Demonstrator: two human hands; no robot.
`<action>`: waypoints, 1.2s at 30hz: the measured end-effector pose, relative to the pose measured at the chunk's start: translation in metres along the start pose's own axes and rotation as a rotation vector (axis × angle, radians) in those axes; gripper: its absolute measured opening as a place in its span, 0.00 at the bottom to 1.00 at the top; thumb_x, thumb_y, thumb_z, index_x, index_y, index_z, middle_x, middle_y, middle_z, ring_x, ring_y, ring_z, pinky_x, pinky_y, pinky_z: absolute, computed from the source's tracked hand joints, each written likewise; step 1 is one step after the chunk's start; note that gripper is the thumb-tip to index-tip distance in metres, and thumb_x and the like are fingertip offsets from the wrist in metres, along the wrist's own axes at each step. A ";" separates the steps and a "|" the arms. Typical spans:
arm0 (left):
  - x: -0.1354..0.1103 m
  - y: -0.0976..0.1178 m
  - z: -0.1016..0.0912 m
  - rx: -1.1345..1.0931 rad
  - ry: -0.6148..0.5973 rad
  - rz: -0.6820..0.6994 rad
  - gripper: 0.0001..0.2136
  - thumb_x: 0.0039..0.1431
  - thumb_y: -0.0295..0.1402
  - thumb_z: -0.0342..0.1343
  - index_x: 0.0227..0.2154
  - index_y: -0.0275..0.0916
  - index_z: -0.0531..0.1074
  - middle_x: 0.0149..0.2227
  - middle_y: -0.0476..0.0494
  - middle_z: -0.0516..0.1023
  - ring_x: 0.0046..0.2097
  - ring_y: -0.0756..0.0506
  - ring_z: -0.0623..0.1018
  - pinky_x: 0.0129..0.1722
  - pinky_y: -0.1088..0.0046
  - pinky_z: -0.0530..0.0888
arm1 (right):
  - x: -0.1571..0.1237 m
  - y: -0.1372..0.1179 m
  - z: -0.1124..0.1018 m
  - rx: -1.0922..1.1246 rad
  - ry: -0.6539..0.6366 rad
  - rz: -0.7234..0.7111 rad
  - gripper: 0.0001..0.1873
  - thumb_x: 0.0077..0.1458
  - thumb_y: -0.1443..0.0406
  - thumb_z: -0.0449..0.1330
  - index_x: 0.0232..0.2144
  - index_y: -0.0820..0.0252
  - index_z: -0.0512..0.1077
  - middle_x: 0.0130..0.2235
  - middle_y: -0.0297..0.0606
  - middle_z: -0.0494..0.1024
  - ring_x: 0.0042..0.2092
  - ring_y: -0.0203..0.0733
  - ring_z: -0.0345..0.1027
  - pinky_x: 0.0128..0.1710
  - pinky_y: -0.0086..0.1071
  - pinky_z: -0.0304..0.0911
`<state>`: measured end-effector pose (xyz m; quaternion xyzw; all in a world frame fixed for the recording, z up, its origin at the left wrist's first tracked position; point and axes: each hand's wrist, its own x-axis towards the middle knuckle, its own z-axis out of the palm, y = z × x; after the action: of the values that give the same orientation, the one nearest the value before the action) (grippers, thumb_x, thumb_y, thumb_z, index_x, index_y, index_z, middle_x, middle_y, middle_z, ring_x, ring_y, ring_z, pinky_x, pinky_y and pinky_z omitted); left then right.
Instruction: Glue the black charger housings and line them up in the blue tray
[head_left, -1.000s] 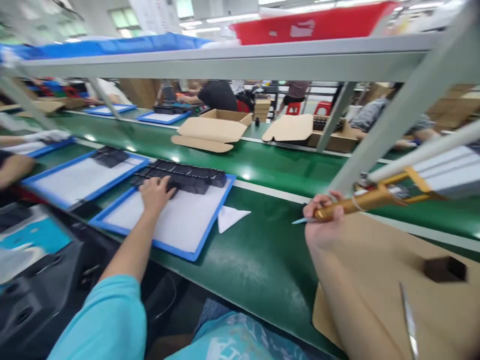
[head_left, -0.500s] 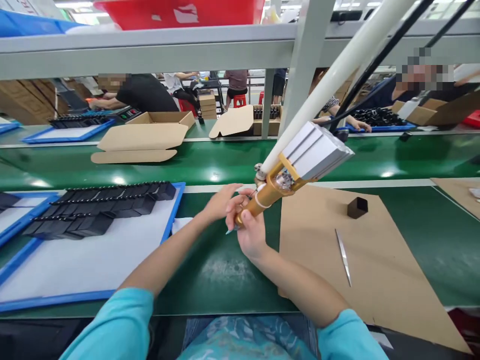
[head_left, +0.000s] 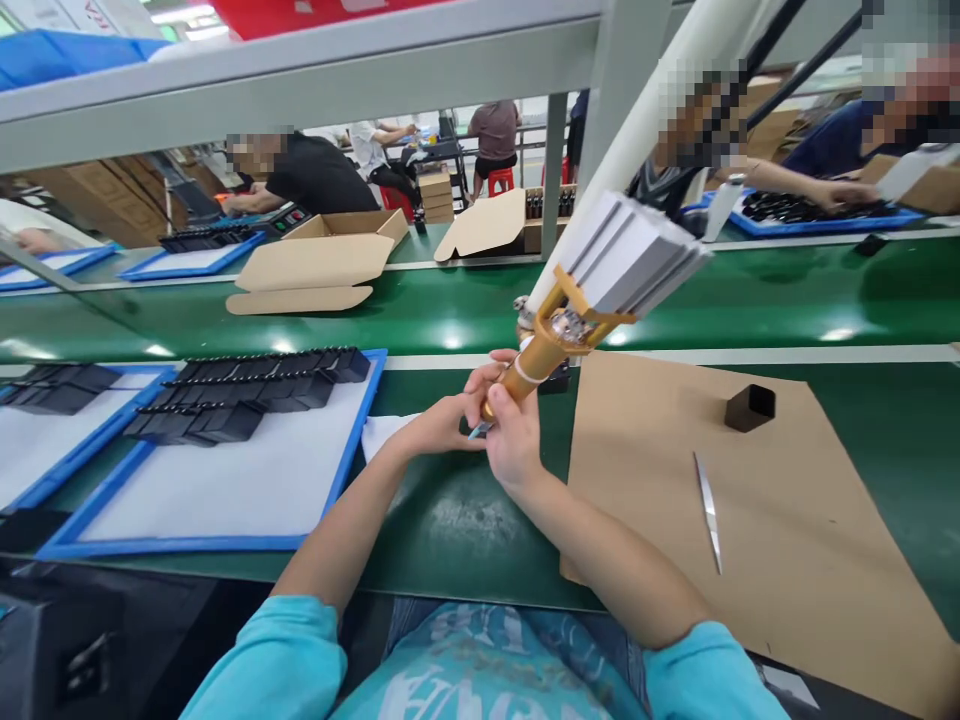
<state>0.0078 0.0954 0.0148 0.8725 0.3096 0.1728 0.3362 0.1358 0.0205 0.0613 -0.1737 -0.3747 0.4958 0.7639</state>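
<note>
My right hand (head_left: 516,440) wraps round the lower end of a gold-coloured metal cylinder (head_left: 531,365), its thumb lying along the near side. The cylinder slants up to a gold cage that bears a bundle of pale slats (head_left: 637,255). My left hand (head_left: 442,425) is curled in close at the cylinder's bottom tip; a small light-blue tip shows between the hands. What the left fingers pinch is hidden. A dark object (head_left: 556,378) peeks out behind the right hand.
Rows of black boxes (head_left: 262,385) stand on a blue-edged tray (head_left: 225,510) at left. A cardboard sheet (head_left: 645,520) at right bears tweezers (head_left: 707,510) and a black box (head_left: 750,408). A white pole (head_left: 637,130) slants overhead. Co-workers sit across the green bench.
My left hand has come down from beside the cylinder to its bottom tip, its fingers now curled in. The right hand keeps its grip. The whole view has shifted and tilted a little.
</note>
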 end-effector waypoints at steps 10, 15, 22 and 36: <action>-0.050 -0.005 0.035 -0.151 0.230 -0.201 0.18 0.63 0.43 0.54 0.53 0.42 0.72 0.51 0.41 0.78 0.51 0.41 0.78 0.54 0.60 0.73 | 0.015 -0.002 -0.014 -0.105 0.074 -0.041 0.14 0.56 0.56 0.56 0.44 0.51 0.62 0.31 0.26 0.70 0.21 0.27 0.60 0.22 0.28 0.52; -0.050 -0.003 0.040 0.018 0.178 -0.120 0.17 0.68 0.43 0.47 0.52 0.44 0.73 0.51 0.44 0.79 0.51 0.42 0.78 0.54 0.63 0.72 | 0.017 -0.001 -0.017 -0.132 0.086 -0.057 0.15 0.55 0.55 0.57 0.44 0.50 0.62 0.31 0.26 0.70 0.21 0.28 0.60 0.22 0.29 0.52; -0.056 0.003 0.027 0.113 0.143 -0.112 0.22 0.64 0.46 0.53 0.59 0.48 0.67 0.49 0.45 0.78 0.46 0.43 0.79 0.46 0.68 0.74 | 0.020 -0.001 -0.017 -0.128 0.090 -0.068 0.14 0.55 0.55 0.57 0.42 0.50 0.63 0.30 0.26 0.70 0.21 0.28 0.60 0.21 0.28 0.51; -0.060 0.011 0.039 0.181 0.222 -0.062 0.22 0.59 0.46 0.59 0.54 0.44 0.71 0.54 0.41 0.75 0.53 0.40 0.76 0.49 0.64 0.75 | 0.020 -0.002 -0.019 -0.139 0.105 -0.073 0.14 0.55 0.55 0.58 0.42 0.51 0.65 0.30 0.26 0.71 0.20 0.28 0.60 0.21 0.28 0.53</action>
<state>-0.0120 0.0309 -0.0107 0.8650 0.3858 0.2291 0.2248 0.1558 0.0397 0.0577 -0.2383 -0.3738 0.4308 0.7861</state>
